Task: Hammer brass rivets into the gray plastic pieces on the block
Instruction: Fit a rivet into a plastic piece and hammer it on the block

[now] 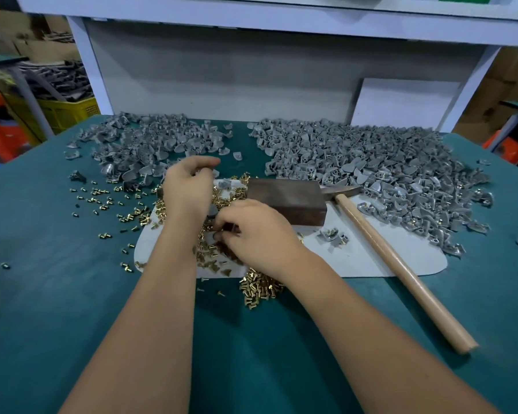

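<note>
At the far left of the green table point(57, 294) a yellow crate point(69, 110) of dark parts is seen beyond the table edge. On the far left part of the table a heap of gray plastic pieces point(150, 141) is spread, and loose brass rivets point(108, 201) are scattered nearer, to the left of a white mat point(371, 258).

The left hand point(187, 189) is held above the left end of the mat, its fingers curled at the far side over the rivets; something small seems to be pinched between the fingertips, but what is grasped cannot be told. Just to the right and nearer, the right hand point(257, 234) is lowered onto a dense pile of rivets point(257, 285) that spills over the near edge of the mat; its fingers are curled downward into the rivets, and whether one is pinched cannot be told.

Right of the hands a dark brown block point(287, 201) is laid on the mat, with no piece visible on its top face. A hammer point(401, 264) is laid just beside the block's right end, its metal head at the far end and its wooden handle running toward the near right, past the mat's edge. A few gray pieces point(332, 236) are left on the mat just in front of the block. A second, larger heap of gray pieces point(371, 162), some showing brass, is spread over the far right of the table.
</note>
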`<state>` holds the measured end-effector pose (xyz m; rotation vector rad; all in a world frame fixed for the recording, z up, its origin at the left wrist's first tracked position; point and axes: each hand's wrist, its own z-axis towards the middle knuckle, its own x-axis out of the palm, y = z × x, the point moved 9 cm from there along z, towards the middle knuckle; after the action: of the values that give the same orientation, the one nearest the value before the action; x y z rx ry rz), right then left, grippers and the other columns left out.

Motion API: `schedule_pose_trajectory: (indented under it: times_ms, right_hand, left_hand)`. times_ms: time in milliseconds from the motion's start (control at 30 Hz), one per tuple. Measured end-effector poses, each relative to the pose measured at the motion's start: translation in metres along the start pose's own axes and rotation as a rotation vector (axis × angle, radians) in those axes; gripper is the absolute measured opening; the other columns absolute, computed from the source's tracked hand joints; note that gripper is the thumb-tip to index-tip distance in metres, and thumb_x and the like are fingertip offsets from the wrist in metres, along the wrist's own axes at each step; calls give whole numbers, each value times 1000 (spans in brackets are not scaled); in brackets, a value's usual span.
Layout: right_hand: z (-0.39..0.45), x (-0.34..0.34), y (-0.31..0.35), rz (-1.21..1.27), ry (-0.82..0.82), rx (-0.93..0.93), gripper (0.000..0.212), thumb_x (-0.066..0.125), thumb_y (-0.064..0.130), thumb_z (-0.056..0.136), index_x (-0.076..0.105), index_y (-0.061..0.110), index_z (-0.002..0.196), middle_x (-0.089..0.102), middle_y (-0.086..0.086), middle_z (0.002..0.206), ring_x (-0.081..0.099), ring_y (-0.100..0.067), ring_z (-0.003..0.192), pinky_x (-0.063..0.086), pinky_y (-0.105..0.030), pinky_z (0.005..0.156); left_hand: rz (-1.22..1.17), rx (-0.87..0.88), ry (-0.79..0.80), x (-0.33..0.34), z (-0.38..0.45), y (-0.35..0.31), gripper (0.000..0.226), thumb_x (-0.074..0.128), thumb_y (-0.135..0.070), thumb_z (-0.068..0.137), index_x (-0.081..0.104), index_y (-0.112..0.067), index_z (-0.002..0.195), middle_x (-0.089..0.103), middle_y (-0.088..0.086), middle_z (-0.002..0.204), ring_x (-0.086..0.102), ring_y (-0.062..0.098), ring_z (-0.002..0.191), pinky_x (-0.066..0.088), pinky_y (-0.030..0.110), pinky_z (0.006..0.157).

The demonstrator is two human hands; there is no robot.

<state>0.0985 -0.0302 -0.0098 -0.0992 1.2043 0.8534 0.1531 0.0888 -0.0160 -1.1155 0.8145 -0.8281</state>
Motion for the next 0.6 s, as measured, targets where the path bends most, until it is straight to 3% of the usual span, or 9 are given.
schedule_pose_trajectory:
  times_ms: [100,200,267,400,600]
  right_hand:
    - [-1,-18,-18,154,-122,119,7,68,19,84,68,26,83,62,15,81,57,-11,82,52,-36,73]
    - [-5,-37,-38,285,-277,234,12,70,15,83,69,27,82,61,20,79,60,-4,79,55,-34,77]
    - [-9,-52,-51,308,-395,275,12,71,14,82,71,25,84,65,18,82,60,-2,82,54,-29,79]
    - [-19,-72,-73,273,-526,332,12,70,14,81,68,26,81,62,21,78,58,2,79,48,-21,73]
    - [-28,-81,-90,177,-599,363,5,69,13,82,69,18,81,64,9,83,59,-11,83,50,-30,73]
  left_hand:
    - [-59,85,3,3,-7,-16,39,50,-3,89,71,-35,87,67,-14,70,38,2,37,32,15,38]
    - [-113,138,39,8,-11,-28,35,53,0,91,71,-30,86,72,-11,91,63,-7,68,49,8,66]
    - [-136,146,108,18,-15,-33,32,55,0,91,71,-27,87,72,-10,90,68,-2,84,54,17,78]
    - [-9,200,257,48,-30,-39,25,60,-11,90,73,-32,86,73,-14,90,67,2,91,54,25,86]
    - [196,283,319,66,-39,-34,20,63,-36,85,78,-28,96,72,-11,98,60,16,111,41,50,104]
